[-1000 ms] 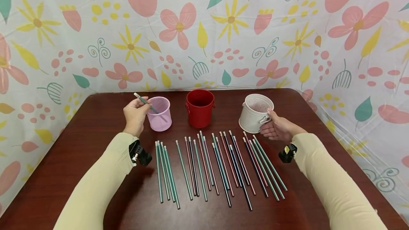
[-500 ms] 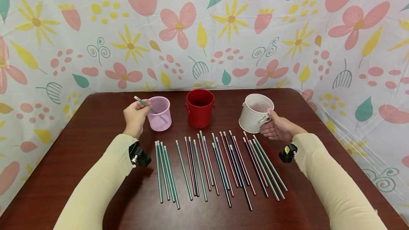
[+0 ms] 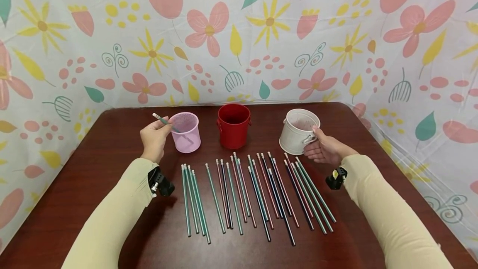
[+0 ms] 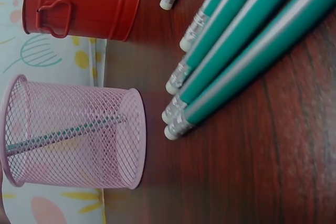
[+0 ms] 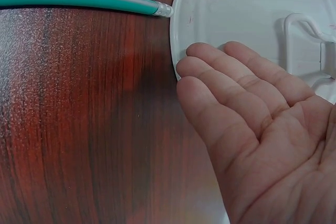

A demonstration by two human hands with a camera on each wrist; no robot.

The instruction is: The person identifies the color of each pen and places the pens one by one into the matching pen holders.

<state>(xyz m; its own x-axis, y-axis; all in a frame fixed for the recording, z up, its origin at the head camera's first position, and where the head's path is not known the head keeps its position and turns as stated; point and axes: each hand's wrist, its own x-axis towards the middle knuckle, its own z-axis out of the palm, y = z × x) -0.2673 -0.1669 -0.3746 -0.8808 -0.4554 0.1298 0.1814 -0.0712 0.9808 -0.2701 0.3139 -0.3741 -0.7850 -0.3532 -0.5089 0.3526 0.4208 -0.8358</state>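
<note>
In the head view my left hand (image 3: 153, 138) pinches a green pencil (image 3: 161, 119) near its eraser end. The pencil leans into the pink mesh cup (image 3: 186, 141), and its lower part (image 4: 68, 134) shows through the mesh in the left wrist view, reaching near the base. My right hand (image 3: 325, 147) is at the side of the white bucket (image 3: 293, 141), thumb by the rim next to the handle. In the right wrist view its fingers (image 5: 231, 90) lie extended against the bucket wall; the thumb is hidden there.
Between cup and white bucket stands a red bucket (image 3: 233, 130) with side handles. Several green, pink and dark pencils (image 3: 214, 198) lie in a spread row across the brown table (image 3: 93, 169), eraser ends toward the containers. A flowered cloth (image 3: 239, 36) hangs behind.
My left hand has lowered slightly and shifted a little left, the pencil's eraser end going with it and the pencil still leaning in the cup. My right hand has kept its place.
</note>
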